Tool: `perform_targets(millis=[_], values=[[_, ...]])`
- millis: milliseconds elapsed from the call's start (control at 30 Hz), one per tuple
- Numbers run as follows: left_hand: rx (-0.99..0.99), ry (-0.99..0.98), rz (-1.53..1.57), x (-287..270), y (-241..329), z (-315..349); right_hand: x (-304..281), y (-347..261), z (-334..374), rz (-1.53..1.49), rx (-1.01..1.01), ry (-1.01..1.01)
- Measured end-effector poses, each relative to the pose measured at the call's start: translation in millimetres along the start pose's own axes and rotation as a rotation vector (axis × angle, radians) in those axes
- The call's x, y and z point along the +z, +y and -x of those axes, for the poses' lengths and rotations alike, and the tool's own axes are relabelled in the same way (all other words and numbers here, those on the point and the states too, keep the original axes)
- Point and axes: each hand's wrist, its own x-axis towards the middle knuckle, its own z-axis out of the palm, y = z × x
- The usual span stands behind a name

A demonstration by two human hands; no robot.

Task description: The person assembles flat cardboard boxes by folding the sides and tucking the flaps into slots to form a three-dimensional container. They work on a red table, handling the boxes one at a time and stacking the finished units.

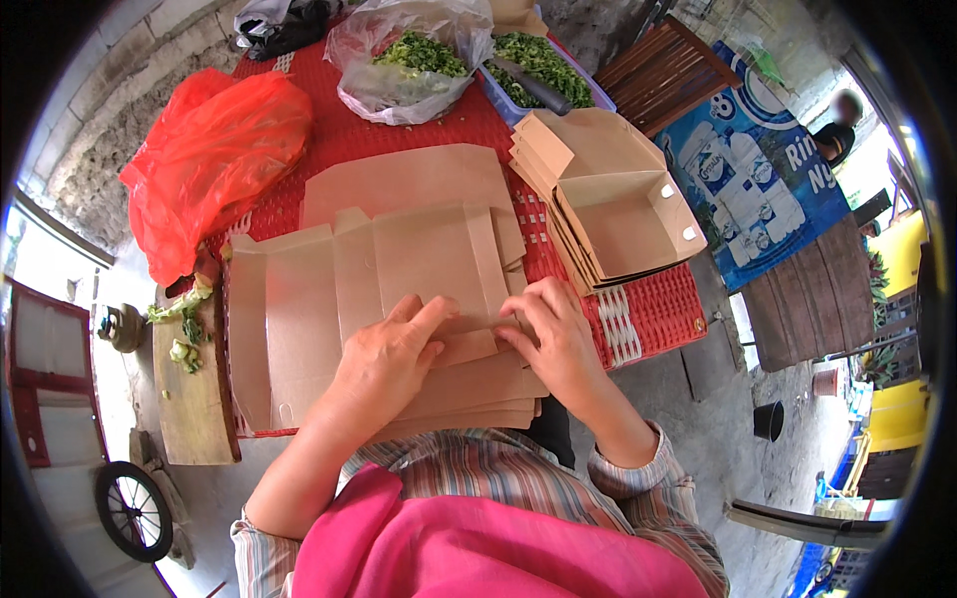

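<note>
A flat brown cardboard box blank (419, 254) with crease lines lies in front of me, on top of several more blanks stacked at the table's near edge. My left hand (394, 351) has its fingers bent over the near right part of the blank, thumb and fingers closing on a raised flap (467, 348). At the right end of that same flap, my right hand (551, 324) pinches the cardboard between thumb and curled fingers. To the right stands a nested stack of folded boxes (623, 224) with their lids up. Another loose blank (409, 179) lies just beyond.
The red woven table (658, 317) also bears a red plastic bag (214, 149), a clear bag of chopped greens (414, 65), and a blue tub of greens (588, 88) with a knife (533, 85) across it. A wooden board (194, 399) with vegetable scraps is at left.
</note>
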Motion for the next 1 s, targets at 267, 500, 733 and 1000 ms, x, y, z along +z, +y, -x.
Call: perform_targets(millis=[267,500,733,1000], values=[[0.327,0.034,-0.235,20,-3,20,-9,-14,20,-0.033,-0.166,-0.169],[0.311,-0.008,-0.252,17,-12,53,-12,-24,27,0.142,-0.227,-0.283],[0.092,-0.001,-0.316,8,-4,75,-12,-40,18,0.285,-0.238,-0.334],[0.140,-0.082,-0.278,-6,-22,75,-8,-52,10,0.310,-0.297,-0.407]])
